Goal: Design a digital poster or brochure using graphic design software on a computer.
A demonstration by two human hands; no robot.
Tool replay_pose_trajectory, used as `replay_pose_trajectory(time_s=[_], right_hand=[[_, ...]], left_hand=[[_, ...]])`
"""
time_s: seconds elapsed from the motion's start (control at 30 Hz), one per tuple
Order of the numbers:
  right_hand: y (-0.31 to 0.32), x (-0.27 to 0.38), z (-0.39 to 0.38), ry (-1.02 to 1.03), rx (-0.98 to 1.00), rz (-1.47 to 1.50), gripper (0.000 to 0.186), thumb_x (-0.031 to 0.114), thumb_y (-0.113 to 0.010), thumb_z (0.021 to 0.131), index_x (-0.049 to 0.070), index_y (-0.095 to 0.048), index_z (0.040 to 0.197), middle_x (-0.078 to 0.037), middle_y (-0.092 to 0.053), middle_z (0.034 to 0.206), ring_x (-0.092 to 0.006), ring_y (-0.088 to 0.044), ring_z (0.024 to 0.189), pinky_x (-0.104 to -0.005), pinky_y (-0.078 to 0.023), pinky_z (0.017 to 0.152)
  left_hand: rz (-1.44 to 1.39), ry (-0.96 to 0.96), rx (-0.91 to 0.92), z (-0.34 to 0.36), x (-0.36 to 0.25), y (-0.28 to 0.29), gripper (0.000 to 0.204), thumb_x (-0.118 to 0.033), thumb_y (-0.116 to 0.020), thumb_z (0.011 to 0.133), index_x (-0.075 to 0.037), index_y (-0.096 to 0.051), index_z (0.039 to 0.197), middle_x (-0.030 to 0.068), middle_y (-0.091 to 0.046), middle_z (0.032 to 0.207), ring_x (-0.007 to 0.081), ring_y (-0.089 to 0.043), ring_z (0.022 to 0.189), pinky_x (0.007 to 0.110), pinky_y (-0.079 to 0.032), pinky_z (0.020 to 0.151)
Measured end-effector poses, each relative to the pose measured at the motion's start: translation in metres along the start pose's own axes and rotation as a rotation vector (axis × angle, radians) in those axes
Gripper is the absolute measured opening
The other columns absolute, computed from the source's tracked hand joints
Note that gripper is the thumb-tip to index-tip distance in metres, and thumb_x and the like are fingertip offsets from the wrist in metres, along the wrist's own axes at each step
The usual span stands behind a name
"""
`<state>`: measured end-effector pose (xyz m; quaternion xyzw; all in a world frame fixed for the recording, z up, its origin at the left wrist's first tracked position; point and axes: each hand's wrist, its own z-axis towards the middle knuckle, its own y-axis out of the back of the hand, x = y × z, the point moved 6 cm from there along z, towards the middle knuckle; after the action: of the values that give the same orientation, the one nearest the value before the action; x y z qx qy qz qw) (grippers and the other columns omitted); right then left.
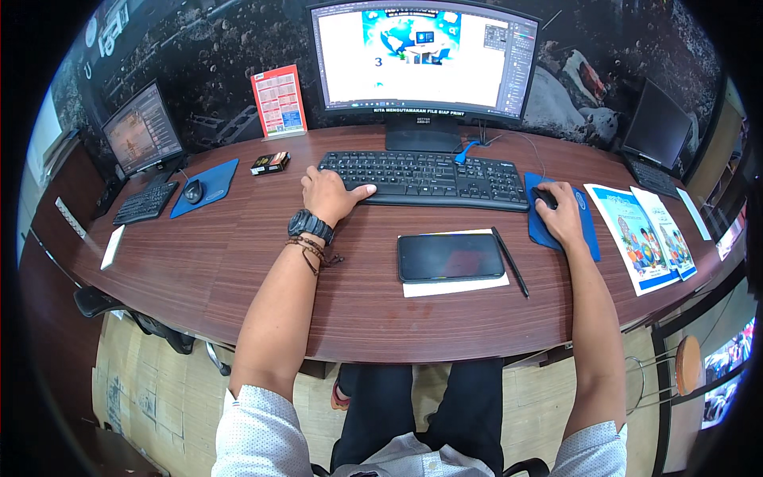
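My left hand [326, 193] rests at the left end of a black keyboard [429, 175], thumb stretched along the front edge and fingers apart, holding nothing; a black watch and bead bracelets circle that wrist. My right hand [560, 213] is wrapped over a black mouse [544, 194] on a blue mat [538, 234]. Between my forearms a black phone [450, 257] lies face up on white paper [429, 289], beside a black pen [510, 262]. Above the keyboard a large monitor [425, 60] shows a design program with a blue globe graphic.
On the desk [191, 270] are a second monitor [143, 127], keyboard and mouse [193, 191] at left, a red-framed card [278, 102], a small box [270, 163], printed sheets [636, 238] and a dark screen [656, 123] at right. A stool [687, 366] stands below right.
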<state>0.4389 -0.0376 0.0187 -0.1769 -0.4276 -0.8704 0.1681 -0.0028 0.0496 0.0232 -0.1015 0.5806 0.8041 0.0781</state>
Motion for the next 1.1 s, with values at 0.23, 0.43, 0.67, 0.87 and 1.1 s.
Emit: replay_pose_trajectory(time_s=[0.23, 0.43, 0.67, 0.87, 1.1], right_hand=[[0.0000, -0.0012, 0.0000, -0.012, 0.017, -0.001, 0.033, 0.015, -0.066, 0.082, 0.006, -0.068, 0.113, -0.015, -0.060, 0.116, -0.0338, -0.059, 0.112, -0.0403, -0.047, 0.099], [0.0006, 0.0011, 0.0000, 0.010, 0.007, 0.012, 0.034, 0.017, -0.066, 0.082, 0.006, -0.067, 0.115, -0.015, -0.061, 0.116, -0.0341, -0.060, 0.112, -0.0410, -0.048, 0.098], [-0.0001, 0.0007, -0.0005, 0.014, 0.013, 0.007, 0.035, 0.017, -0.067, 0.083, 0.007, -0.067, 0.116, -0.015, -0.060, 0.117, -0.0339, -0.060, 0.113, -0.0410, -0.048, 0.098], [0.0003, -0.0020, -0.0003, 0.034, 0.003, 0.010, 0.035, 0.017, -0.067, 0.083, 0.007, -0.067, 0.116, -0.015, -0.061, 0.117, -0.0339, -0.060, 0.112, -0.0411, -0.048, 0.098], [-0.0003, -0.0028, 0.0000, 0.025, 0.005, 0.009, 0.035, 0.017, -0.066, 0.082, 0.007, -0.067, 0.115, -0.015, -0.061, 0.116, -0.0341, -0.060, 0.112, -0.0413, -0.048, 0.097]], left_hand=[[0.006, -0.006, -0.005, 0.0010, -0.0001, -0.0022, 0.091, -0.071, -0.075, 0.070, 0.013, -0.069, 0.103, 0.0292, -0.054, 0.122, 0.0423, -0.053, 0.113, 0.046, -0.050, 0.093], [0.010, -0.009, -0.010, -0.0001, -0.0003, -0.0004, 0.090, -0.071, -0.075, 0.071, 0.013, -0.069, 0.102, 0.0293, -0.054, 0.121, 0.0423, -0.053, 0.113, 0.046, -0.050, 0.093], [0.003, -0.010, -0.013, 0.0013, 0.0005, -0.0030, 0.090, -0.071, -0.075, 0.070, 0.013, -0.070, 0.101, 0.0290, -0.055, 0.120, 0.0423, -0.054, 0.112, 0.046, -0.050, 0.094], [-0.006, -0.014, -0.018, 0.0006, -0.0010, -0.0012, 0.090, -0.072, -0.075, 0.070, 0.013, -0.070, 0.100, 0.0291, -0.055, 0.119, 0.0424, -0.053, 0.112, 0.046, -0.049, 0.094], [0.001, -0.018, 0.010, 0.0006, -0.0018, -0.0021, 0.091, -0.072, -0.075, 0.070, 0.014, -0.069, 0.100, 0.0299, -0.054, 0.121, 0.0428, -0.053, 0.113, 0.046, -0.049, 0.095]])
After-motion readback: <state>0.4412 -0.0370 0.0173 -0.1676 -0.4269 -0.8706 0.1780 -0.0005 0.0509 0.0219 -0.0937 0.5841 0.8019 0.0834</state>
